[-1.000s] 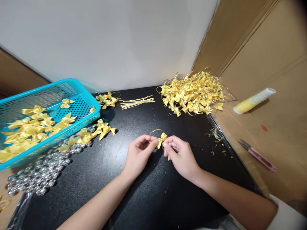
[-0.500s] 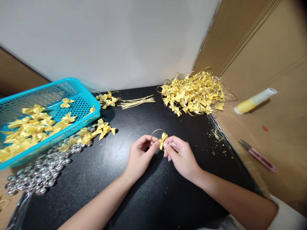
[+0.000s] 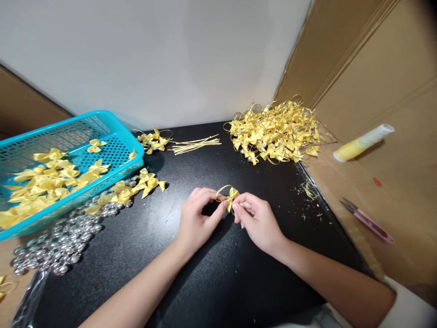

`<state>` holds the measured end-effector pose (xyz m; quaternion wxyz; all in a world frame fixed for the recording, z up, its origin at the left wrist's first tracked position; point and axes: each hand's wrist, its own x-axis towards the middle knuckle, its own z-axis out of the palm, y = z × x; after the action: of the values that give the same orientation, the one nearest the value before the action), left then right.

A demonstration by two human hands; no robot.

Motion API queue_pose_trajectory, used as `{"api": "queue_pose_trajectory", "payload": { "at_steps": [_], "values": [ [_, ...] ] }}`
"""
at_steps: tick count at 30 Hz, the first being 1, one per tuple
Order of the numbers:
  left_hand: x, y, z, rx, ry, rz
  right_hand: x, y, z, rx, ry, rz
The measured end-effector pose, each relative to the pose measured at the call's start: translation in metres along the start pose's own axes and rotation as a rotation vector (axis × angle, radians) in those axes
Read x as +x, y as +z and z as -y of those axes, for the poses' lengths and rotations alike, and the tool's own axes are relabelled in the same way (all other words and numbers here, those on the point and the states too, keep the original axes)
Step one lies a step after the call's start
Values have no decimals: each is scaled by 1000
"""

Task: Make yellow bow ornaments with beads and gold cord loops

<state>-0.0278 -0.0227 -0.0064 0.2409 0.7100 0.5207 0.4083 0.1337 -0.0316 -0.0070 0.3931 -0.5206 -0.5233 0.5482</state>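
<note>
Over the middle of the black table top (image 3: 133, 255), a yellow ribbon bow (image 3: 231, 197) with a loop of gold cord (image 3: 221, 187) is held between both hands. My left hand (image 3: 201, 216) pinches it from the left with thumb and forefinger. From the right, my right hand (image 3: 256, 218) grips the bow's edge between thumb and fingertips. The cord loop stands up to the upper left of the bow, above the left fingertips. Whether a bell hangs behind the bow is hidden by the fingers.
A turquoise basket (image 3: 131, 157) of yellow bows stands left, with silver bells (image 3: 61, 243) along its front. Gold cord strips (image 3: 196, 145) lie at the back, beside a heap of looped bows (image 3: 276, 132). Thread snips (image 3: 368, 221) and a yellow-and-white tube (image 3: 363, 143) are at the right.
My left hand has shifted slightly left and its fingers have bent more around the cord loop. The bow and my right hand stay nearly in place.
</note>
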Motion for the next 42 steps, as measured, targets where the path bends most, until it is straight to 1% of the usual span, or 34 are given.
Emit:
{"api": "queue_pose_trajectory", "payload": {
  "at_steps": [3,6,9,11,18,24,32,36,42],
  "values": [
    [1,0,1,-24,-50,33,0,0,-1,-11,5,1],
    [2,0,0,-90,-133,60,0,-1,-1,-15,8,-2],
    [3,0,-2,-158,-209,65,0,0,-1,-25,10,-7],
    [3,0,-3,-180,-227,64,0,0,0,-34,9,-9],
    [1,2,-3,-151,-215,62,0,0,0,-49,2,-24],
    [-1,3,-3,-127,-203,28,0,1,0,-51,-11,-20],
    [-2,6,-3,-116,-196,19,-2,1,3,-30,-8,-8],
    [-3,7,-3,-107,-175,6,-4,3,3,53,57,32],
    [-4,8,-4,-82,-165,-18,-3,8,-1,302,170,96]
  ]
}}
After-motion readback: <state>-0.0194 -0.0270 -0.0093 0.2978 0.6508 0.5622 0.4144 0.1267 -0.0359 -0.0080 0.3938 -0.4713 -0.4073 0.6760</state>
